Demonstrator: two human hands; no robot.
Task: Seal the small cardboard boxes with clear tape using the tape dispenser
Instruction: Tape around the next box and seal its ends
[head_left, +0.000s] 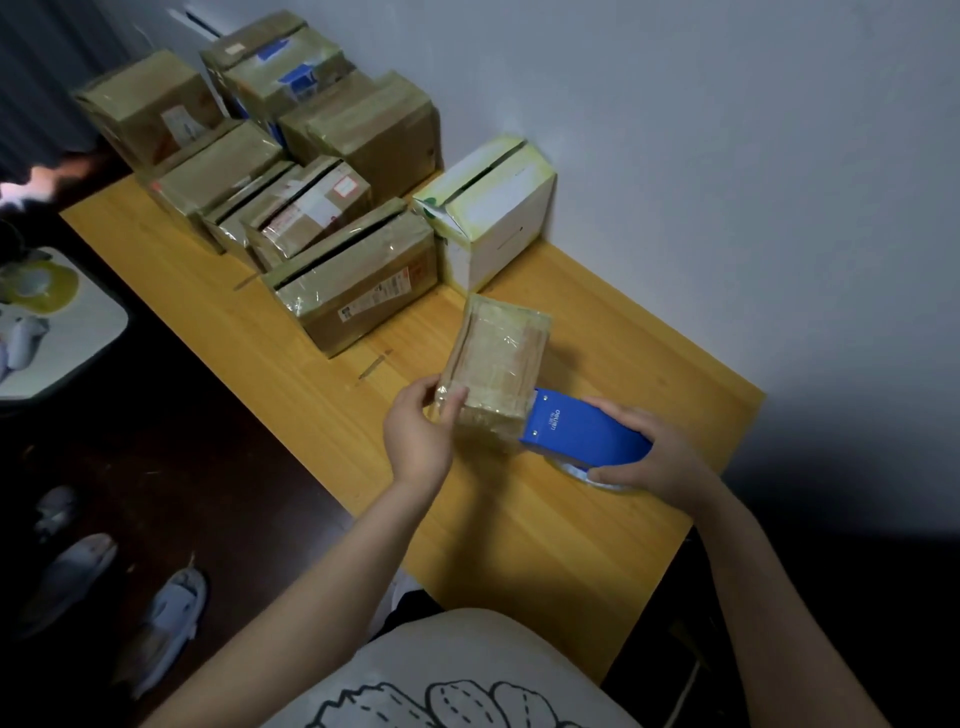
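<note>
So the left hand (415, 436) is pinching the small cardboard box (493, 364) on the table (519, 545) by its 8 o'clock corner, and the right hand (660, 457) is gripping the blue tape dispenser (582, 431) butting in at 4. Pulling hard is probably going to twist the box and wrinkle the tape. The white carton (493, 223) is crowding 12; the open room is lying toward 6.

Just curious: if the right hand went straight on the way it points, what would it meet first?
The small box in the left hand. The right hand grips the blue tape dispenser, whose front seems to touch that box, though depth is unclear.
</note>
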